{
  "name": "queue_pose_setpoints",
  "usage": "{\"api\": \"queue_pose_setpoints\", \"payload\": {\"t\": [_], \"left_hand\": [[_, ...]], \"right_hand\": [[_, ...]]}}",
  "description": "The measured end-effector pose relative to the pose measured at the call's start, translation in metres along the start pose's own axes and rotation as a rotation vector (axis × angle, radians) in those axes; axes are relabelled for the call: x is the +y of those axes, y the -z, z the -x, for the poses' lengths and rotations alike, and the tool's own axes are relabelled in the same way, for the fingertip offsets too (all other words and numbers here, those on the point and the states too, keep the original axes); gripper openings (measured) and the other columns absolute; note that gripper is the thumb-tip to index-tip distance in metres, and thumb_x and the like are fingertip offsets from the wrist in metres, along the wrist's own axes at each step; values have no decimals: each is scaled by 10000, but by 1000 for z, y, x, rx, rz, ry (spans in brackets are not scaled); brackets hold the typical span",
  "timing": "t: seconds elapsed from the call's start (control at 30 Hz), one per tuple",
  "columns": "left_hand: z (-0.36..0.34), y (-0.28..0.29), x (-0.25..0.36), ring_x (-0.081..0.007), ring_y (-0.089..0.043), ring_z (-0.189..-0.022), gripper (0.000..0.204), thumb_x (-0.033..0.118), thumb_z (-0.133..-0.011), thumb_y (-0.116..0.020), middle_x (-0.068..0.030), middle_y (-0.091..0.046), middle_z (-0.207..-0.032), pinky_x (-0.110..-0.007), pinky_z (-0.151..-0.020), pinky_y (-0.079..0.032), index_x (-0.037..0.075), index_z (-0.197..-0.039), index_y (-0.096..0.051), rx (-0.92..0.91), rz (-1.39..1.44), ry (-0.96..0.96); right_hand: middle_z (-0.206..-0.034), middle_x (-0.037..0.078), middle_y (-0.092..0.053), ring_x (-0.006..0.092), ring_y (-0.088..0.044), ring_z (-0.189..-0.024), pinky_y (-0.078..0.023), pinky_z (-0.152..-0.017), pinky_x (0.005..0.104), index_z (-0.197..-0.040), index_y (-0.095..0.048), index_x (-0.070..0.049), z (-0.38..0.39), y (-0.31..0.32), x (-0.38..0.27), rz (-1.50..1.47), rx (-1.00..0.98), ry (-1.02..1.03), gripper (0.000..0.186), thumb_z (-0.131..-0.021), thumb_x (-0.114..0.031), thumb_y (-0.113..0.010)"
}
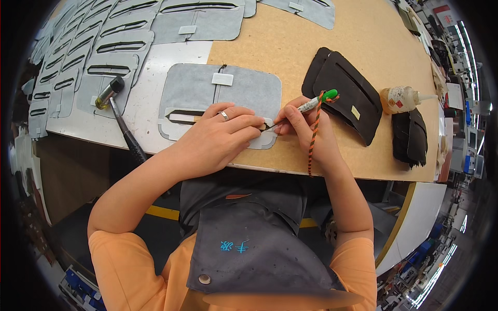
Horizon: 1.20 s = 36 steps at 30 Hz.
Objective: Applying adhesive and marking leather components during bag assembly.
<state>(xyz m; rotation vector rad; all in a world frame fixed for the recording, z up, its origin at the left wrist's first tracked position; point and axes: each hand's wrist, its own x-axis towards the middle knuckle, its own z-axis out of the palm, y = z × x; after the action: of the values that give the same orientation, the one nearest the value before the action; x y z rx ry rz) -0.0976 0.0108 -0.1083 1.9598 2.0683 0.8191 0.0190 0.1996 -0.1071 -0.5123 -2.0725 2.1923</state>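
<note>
A grey fabric panel (184, 85) with rounded corners lies near the table's front edge. It bears a small white tab (222, 79) and a long dark-edged slot (181, 117). My left hand (220, 133) rests flat over the panel's lower part, fingers stretched toward the slot's right end. In my right hand (319, 132) is a slim white pen (309, 105) with a green end, held at a slant between thumb and fingers. Its dark tip meets the panel beside my left fingertips. An orange-and-black cord (312, 142) hangs from the pen's green end.
Many similar grey panels (111, 39) overlap at the left and back. A hammer (122, 122) lies at the left edge. Dark brown panels (345, 83), a bottle of amber liquid (399, 99) and a dark folded bundle (410, 137) sit at the right.
</note>
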Motion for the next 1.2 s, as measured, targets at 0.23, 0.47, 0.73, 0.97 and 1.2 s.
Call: {"api": "queue_pose_setpoints", "payload": {"t": [0.23, 0.47, 0.73, 0.97, 1.2], "left_hand": [[0, -2, -3, -163, -507, -1124, 261, 94, -808, -601, 16, -564, -1223, -370, -986, -324, 92, -1068, -594, -2, -25, 19], [0, -2, -4, -147, -498, -1149, 302, 80, -757, -614, 52, -552, -1268, -370, -988, -309, 141, -1053, -605, -47, -52, 49], [-1, -3, 0, -157, -512, -1131, 227, 79, -781, -603, 54, -577, -1231, -375, -971, -316, 141, -998, -608, -17, -13, 98], [-1, -8, 1, -159, -524, -1103, 213, 61, -787, -594, 45, -591, -1174, -362, -959, -333, 116, -993, -602, 44, 9, 131], [0, -7, 1, -155, -520, -1101, 234, 68, -775, -612, 42, -575, -1183, -383, -981, -324, 132, -1000, -610, 52, -77, 30]], "right_hand": [[-787, 46, -612, 84, -600, -671, -503, -642, 219, -894, -570, 3, -12, 4, -3, 68, -69, -61, 182, -948, -170, -552], [-811, 60, -618, 93, -610, -717, -514, -677, 225, -904, -573, 11, -11, 12, -10, 156, -203, -52, 139, -951, -110, -523], [-969, 72, -659, 209, -622, -837, -497, -850, 376, -905, -626, -51, 28, 17, 9, 847, -246, 761, 148, -779, -71, -700], [-1027, 114, -662, 236, -642, -849, -508, -813, 342, -955, -631, -24, 39, 20, 10, 657, -148, 597, 174, -794, -47, -693], [-987, 154, -659, 250, -653, -864, -514, -743, 308, -958, -625, -2, 41, 8, 14, 473, 54, 510, 142, -822, -9, -664]]}}
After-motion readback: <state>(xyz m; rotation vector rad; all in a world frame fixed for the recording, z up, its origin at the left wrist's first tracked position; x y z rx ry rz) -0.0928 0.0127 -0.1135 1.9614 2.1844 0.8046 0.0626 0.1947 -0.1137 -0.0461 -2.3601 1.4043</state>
